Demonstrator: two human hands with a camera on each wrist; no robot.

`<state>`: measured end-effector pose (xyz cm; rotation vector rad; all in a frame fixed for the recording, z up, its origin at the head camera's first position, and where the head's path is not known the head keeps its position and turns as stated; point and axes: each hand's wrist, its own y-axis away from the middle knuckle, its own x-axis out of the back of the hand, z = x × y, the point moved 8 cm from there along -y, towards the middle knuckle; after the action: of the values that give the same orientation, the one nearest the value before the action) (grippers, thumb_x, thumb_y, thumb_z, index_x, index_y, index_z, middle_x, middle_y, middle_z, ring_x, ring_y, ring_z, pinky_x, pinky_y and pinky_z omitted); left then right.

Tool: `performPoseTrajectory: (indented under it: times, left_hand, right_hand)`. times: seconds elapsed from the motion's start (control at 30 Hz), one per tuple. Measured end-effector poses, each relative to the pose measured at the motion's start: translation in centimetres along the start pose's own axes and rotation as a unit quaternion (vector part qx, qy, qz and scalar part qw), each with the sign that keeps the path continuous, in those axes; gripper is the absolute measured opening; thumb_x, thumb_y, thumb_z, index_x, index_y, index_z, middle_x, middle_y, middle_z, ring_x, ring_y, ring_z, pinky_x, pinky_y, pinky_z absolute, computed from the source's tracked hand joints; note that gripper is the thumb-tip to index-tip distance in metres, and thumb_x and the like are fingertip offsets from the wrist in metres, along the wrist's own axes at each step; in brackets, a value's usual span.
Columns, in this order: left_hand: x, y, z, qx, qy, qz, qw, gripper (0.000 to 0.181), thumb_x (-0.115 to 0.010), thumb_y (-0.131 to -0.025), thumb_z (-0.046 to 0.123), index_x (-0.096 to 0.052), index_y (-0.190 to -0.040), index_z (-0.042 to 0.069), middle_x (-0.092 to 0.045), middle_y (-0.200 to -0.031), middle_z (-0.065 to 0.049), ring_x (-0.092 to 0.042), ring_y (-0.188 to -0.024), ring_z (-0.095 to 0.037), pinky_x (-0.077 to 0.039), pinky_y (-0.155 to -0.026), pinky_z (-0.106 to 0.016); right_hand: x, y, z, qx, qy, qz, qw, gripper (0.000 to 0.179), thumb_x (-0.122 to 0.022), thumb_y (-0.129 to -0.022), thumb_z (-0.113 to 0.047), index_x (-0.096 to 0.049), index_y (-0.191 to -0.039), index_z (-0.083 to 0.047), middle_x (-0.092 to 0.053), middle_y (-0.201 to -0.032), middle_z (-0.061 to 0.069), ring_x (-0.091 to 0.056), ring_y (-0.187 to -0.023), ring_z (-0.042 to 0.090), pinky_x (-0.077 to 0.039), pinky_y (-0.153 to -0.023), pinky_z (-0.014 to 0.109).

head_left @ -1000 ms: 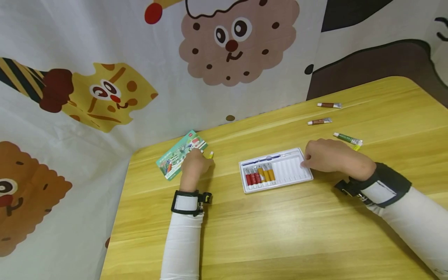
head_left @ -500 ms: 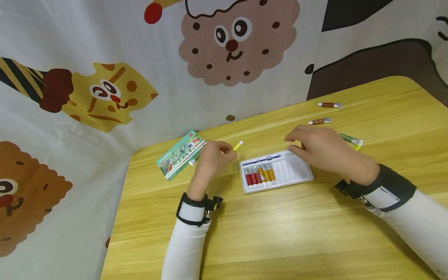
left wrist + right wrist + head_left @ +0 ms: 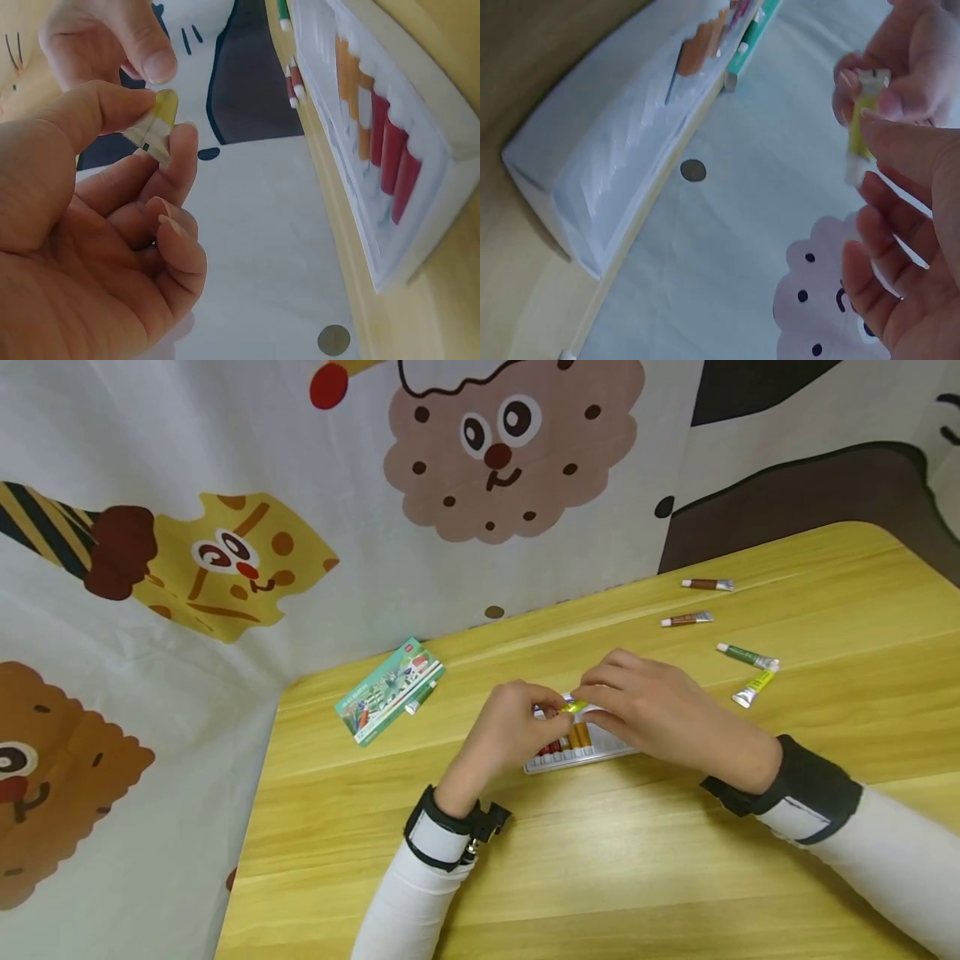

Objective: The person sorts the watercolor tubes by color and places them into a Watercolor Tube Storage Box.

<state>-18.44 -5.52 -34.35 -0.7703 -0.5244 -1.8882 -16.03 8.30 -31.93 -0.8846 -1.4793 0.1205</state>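
Above the white paint tray (image 3: 577, 762), my left hand (image 3: 510, 727) pinches a small yellow paint tube (image 3: 159, 124) between thumb and fingertips; its other fingers are loosely curled. My right hand (image 3: 648, 706) meets it from the other side. In the right wrist view its thumb overlaps the yellow tube (image 3: 863, 135), whose white cap points down toward the fingertips; I cannot tell whether it grips the tube. The tray holds several red and orange-yellow tubes (image 3: 394, 154) on one side, and its other side shows bare grooves. Both hands hide much of the tray in the head view.
On the right of the table lie two brown tubes (image 3: 686, 620), a green tube (image 3: 748, 657) and another yellow tube (image 3: 753, 688). A teal illustrated box (image 3: 386, 693) lies at the left with a green tube (image 3: 421, 698) against it. A cartoon-printed curtain (image 3: 360, 568) hangs behind the table.
My left hand has moved right from beside the teal box, bringing the yellow tube over the tray. My right hand has moved left from the tray's right end to meet it.
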Motion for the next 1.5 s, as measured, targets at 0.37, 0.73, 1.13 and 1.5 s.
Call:
performPoseTrajectory:
  times: [0.37, 0.73, 1.13, 1.5]
  left_hand:
    - [0.0, 0.5, 0.1, 0.017, 0.038, -0.018, 0.9990, 0.010, -0.073, -0.095, 0.016, -0.081, -0.098, 0.010, -0.067, -0.077, 0.007, -0.044, -0.051, -0.007, -0.034, -0.049, -0.022]
    - [3.4, 1.4, -2.9, 0.153, -0.068, 0.031, 0.9855, 0.032, -0.066, -0.105, 0.034, -0.077, -0.090, 0.007, -0.060, -0.075, 0.002, -0.052, -0.066, -0.012, -0.041, -0.059, -0.029]
    - [1.8, 1.0, -6.5, 0.235, -0.144, -0.077, 0.9582, 0.048, -0.073, -0.099, 0.023, -0.054, -0.056, 0.012, -0.033, -0.052, 0.005, -0.035, -0.048, -0.011, -0.027, -0.046, -0.025]
    - [0.6, 0.5, -7.9, 0.247, -0.159, -0.112, 0.9492, 0.038, -0.075, -0.098, 0.025, -0.068, -0.065, 0.008, -0.044, -0.056, 0.003, -0.045, -0.052, -0.013, -0.034, -0.050, -0.028]
  right_hand:
    - [-0.5, 0.0, -1.3, 0.039, 0.047, 0.004, 0.9981, 0.029, -0.090, -0.077, 0.002, -0.078, -0.103, -0.003, -0.074, -0.097, 0.005, -0.062, -0.089, 0.023, -0.056, -0.072, 0.033]
    - [-1.1, 0.9, 3.2, -0.244, -0.090, -0.038, 0.9649, 0.018, -0.077, -0.096, -0.013, -0.077, -0.110, -0.001, -0.074, -0.097, 0.008, -0.066, -0.091, 0.024, -0.054, -0.073, 0.043]
    - [-3.3, 2.2, 4.4, -0.369, -0.196, -0.104, 0.9027, 0.024, -0.075, -0.098, -0.016, -0.077, -0.115, 0.001, -0.072, -0.089, 0.003, -0.053, -0.071, 0.017, -0.040, -0.058, 0.028]
    - [-5.3, 3.0, 4.0, -0.376, -0.168, -0.165, 0.8961, 0.023, -0.076, -0.096, -0.016, -0.078, -0.110, 0.002, -0.076, -0.095, 0.010, -0.053, -0.064, 0.016, -0.040, -0.057, 0.032]
